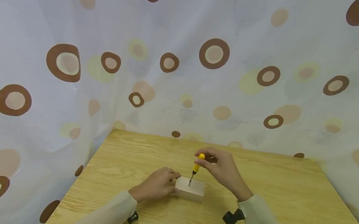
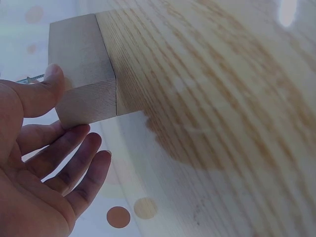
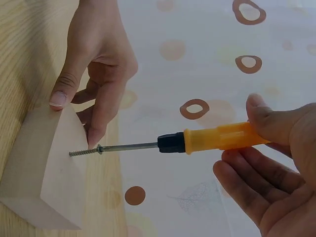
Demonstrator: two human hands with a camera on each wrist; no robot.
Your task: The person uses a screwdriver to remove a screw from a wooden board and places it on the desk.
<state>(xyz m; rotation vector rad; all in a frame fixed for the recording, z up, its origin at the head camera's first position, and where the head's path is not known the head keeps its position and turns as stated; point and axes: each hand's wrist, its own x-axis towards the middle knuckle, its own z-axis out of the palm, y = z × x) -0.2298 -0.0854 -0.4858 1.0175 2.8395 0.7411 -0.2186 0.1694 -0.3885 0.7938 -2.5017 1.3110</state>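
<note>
A pale wooden block (image 1: 194, 191) lies on the table, with a screw (image 3: 85, 152) standing up out of its top face. Much of the screw's thread shows above the wood. My left hand (image 1: 159, 183) grips the block's left end, thumb (image 2: 52, 81) on the near side and fingers on the far side. In my right hand (image 1: 223, 166) is a screwdriver (image 3: 212, 139) with a yellow handle and black collar, pinched between thumb and fingers. Its shaft (image 3: 129, 146) points down, slightly tilted, and its tip meets the screw head.
The wood-grain table (image 1: 123, 153) spreads around the block. A white sheet with brown and beige circles (image 1: 188, 84) hangs behind and along both sides of it. Dark wrist devices (image 1: 233, 217) are strapped at both sleeves.
</note>
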